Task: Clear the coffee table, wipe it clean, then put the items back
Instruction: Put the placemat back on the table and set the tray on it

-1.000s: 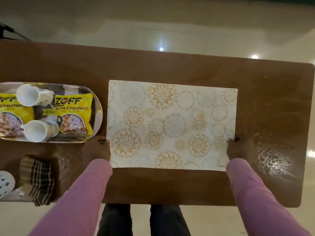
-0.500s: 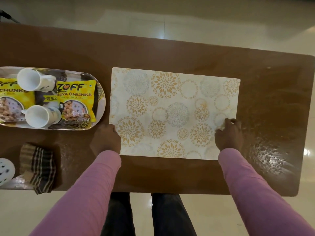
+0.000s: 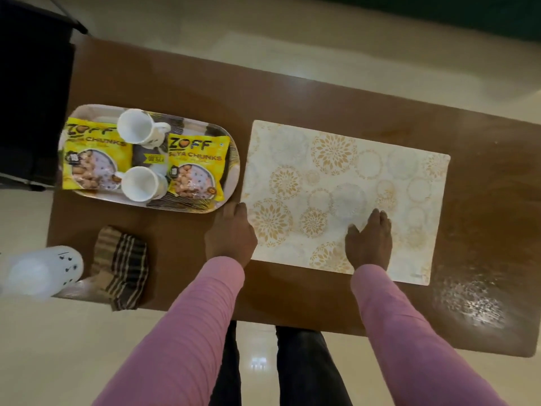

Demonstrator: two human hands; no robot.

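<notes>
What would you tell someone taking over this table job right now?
Left hand: open, fingers at the placemat's left edge.
Right hand: open, flat on the placemat.
Tray beside it holds two cups, two snack packets.
Striped cloth and white bottle sit at the near-left corner of the coffee table.
Done, apparently: wiping, items back.
Left: straighten placemat, perhaps remove cloth and bottle.

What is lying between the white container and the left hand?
A folded striped cloth lies there on the table, as the head view shows.
</notes>
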